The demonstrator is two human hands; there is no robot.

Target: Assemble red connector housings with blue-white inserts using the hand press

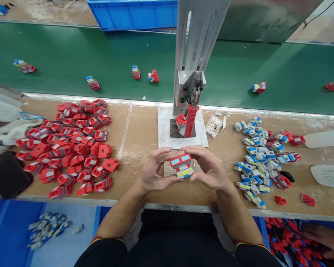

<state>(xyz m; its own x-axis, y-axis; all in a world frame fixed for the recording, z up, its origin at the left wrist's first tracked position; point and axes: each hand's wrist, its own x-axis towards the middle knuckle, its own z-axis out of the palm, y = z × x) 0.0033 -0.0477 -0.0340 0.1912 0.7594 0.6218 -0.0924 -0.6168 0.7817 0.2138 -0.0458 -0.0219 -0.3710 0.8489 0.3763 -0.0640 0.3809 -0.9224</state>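
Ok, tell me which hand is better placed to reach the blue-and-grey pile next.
Probably the right hand: it is nearer the pile, while the left hand is farther across. Both hold the red toy piece.

The single view looks from the person's head, forward and steeply down past the dark shirt (pixel 178 241); the left hand (pixel 153 173) and right hand (pixel 211 168) sit just below the middle of the frame, near the lens, with the forearms rising from the lower edge; the workbench (pixel 139 126) spans the full width around them; the green belt (pixel 100 44) crosses farther off, higher up; the metal column (pixel 193 48) and blue crate (pixel 136 15) are cut by the top edge.
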